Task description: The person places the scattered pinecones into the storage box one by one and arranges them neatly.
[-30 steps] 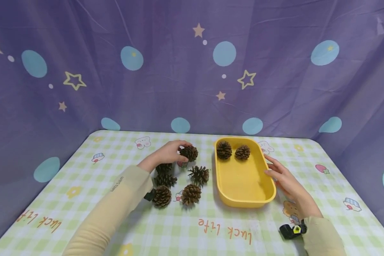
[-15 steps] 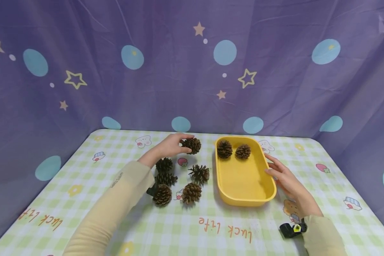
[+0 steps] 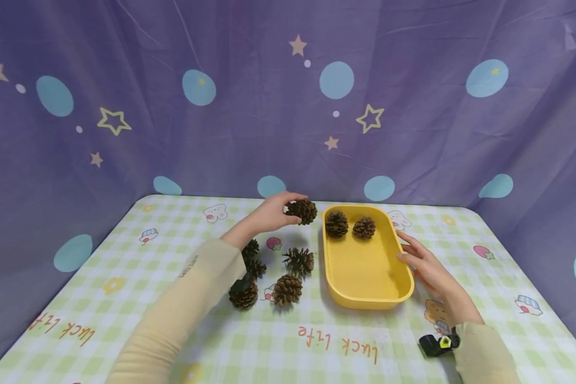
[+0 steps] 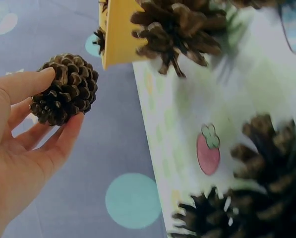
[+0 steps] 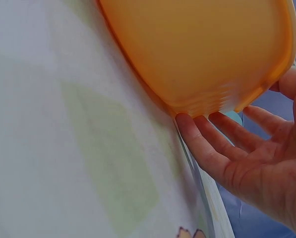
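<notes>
My left hand [image 3: 272, 212] grips a brown pine cone [image 3: 304, 212] between thumb and fingers, raised above the far part of the table, left of the yellow box [image 3: 365, 273]. In the left wrist view the thumb lies across the top of this cone [image 4: 71, 89] and the fingers support it below. My right hand [image 3: 429, 266] holds the box at its right side, thumb at the rim and fingers against the outer wall [image 5: 197, 94]. Two pine cones, one at the left [image 3: 336, 224] and one beside it [image 3: 364, 228], lie in the far end of the box.
Several more pine cones stay on the checked tablecloth [image 3: 345, 368] left of the box, including a spiky one [image 3: 300, 262] and a rounder one [image 3: 287, 290]. My left sleeve [image 3: 187, 298] partly covers others. A purple curtain [image 3: 249, 144] hangs behind the table.
My left hand has lifted the pine cone from among the others and carried it up and right toward the box. The right hand and the box have stayed in place.
</notes>
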`<state>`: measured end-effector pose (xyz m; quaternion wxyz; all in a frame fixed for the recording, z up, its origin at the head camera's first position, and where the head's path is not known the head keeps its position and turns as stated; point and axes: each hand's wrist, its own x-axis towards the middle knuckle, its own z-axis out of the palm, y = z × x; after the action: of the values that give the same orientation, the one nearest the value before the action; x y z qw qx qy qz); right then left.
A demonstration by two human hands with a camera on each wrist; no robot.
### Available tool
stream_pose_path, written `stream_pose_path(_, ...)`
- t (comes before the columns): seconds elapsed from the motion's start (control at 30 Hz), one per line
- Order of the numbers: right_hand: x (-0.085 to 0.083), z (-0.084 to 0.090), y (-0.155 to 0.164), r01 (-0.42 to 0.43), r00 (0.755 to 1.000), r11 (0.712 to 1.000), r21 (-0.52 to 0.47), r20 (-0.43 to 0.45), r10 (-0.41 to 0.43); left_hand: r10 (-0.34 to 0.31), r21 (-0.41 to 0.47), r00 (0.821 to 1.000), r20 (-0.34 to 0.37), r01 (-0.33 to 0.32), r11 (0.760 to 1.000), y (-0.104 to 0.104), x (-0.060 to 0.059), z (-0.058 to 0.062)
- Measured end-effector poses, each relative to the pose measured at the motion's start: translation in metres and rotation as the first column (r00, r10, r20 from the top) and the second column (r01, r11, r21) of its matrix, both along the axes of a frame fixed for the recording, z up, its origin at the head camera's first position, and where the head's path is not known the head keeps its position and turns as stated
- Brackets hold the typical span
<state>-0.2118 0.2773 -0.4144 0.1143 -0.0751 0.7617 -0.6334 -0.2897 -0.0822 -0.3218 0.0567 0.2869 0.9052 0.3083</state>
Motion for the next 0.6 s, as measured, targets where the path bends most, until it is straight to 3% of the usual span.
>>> stream_pose_path(0.37,0.0,-0.002,0.001,-0.013,1.0,1.0,-0.01,-0.003,0.013,-0.037,0.019,0.999,-0.039,0.038,0.999,0.029,0.005,-0.001)
stream_pose_path(0.6,-0.001,-0.002,0.001,-0.012,1.0,1.0,-0.012,-0.003,0.012,-0.038,0.036,0.999,-0.027,0.039,0.999,0.044,0.007,-0.003)
